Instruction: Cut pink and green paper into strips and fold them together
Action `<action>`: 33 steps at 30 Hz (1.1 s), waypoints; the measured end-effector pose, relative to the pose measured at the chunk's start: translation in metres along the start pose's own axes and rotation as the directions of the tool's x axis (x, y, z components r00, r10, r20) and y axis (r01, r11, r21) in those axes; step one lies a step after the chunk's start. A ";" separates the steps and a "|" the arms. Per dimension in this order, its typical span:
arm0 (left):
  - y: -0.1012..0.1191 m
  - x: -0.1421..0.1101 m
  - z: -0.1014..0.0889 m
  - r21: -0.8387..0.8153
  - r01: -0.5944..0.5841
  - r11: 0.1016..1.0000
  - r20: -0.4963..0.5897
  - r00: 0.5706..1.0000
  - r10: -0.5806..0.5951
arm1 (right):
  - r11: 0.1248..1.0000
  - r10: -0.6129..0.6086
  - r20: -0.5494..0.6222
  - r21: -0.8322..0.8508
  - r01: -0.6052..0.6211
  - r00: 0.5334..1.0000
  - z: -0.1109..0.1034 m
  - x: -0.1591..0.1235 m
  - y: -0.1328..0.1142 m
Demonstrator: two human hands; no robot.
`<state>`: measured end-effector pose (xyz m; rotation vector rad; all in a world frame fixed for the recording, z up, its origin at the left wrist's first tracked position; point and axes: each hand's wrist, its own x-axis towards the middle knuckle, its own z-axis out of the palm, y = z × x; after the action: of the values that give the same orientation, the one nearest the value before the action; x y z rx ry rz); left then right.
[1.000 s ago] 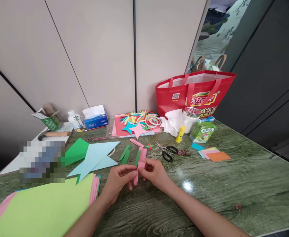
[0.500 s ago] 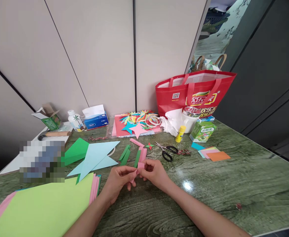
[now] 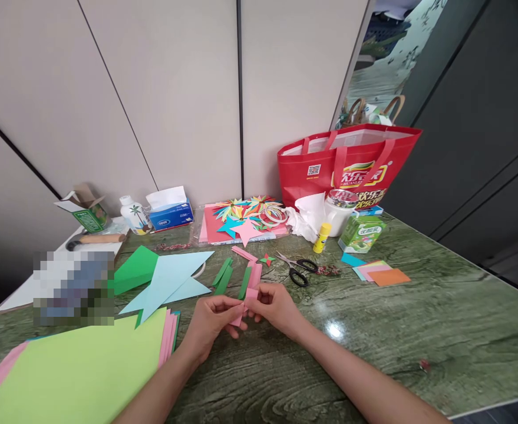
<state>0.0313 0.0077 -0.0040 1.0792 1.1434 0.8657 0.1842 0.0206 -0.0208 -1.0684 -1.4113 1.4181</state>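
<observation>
Between my two hands is a small folded strip of pink paper (image 3: 251, 293), held just above the table. The fingertips of my left hand (image 3: 214, 321) pinch its lower left part. At its right side, my right hand (image 3: 275, 307) grips it between thumb and forefinger. Fingers cover the middle of the strip. Beyond my hands lie folded green paper strips (image 3: 224, 277) and pink paper strips (image 3: 256, 274). A little red and green paper star (image 3: 267, 259) rests near the black-handled scissors (image 3: 297, 270).
Coloured paper sheets (image 3: 77, 371) lie at the front left, with light blue paper pieces (image 3: 174, 282) behind. A glue stick (image 3: 323, 238), a drink carton (image 3: 362, 234) and a red bag (image 3: 347, 165) stand at the back right. Small paper cards (image 3: 389, 277) lie on the right.
The lower end of the pink strip has turned slightly and shows more below my left fingertips. Both hands keep their hold. The whole view has shifted a little.
</observation>
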 end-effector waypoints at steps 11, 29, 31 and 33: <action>-0.001 0.000 -0.001 -0.085 0.032 0.996 0.040 0.999 -0.029 | 1.000 -0.012 -0.010 -0.018 0.012 1.000 -0.002 0.003 0.006; 0.002 -0.002 0.003 -0.062 0.035 0.997 -0.025 0.999 -0.037 | 0.994 0.000 -0.016 -0.109 -0.002 1.000 -0.002 0.002 0.008; 0.001 -0.001 0.002 -0.059 0.022 0.998 -0.020 1.000 -0.023 | 0.995 -0.001 -0.006 -0.102 0.000 1.000 -0.003 0.002 0.006; 0.001 -0.001 0.002 -0.054 0.014 0.998 -0.021 1.000 -0.016 | 0.995 -0.004 0.011 -0.096 0.005 1.000 -0.003 0.001 0.005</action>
<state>0.0328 0.0064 -0.0030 1.0178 1.1386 0.8938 0.1869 0.0228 -0.0258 -1.1186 -1.5015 1.3658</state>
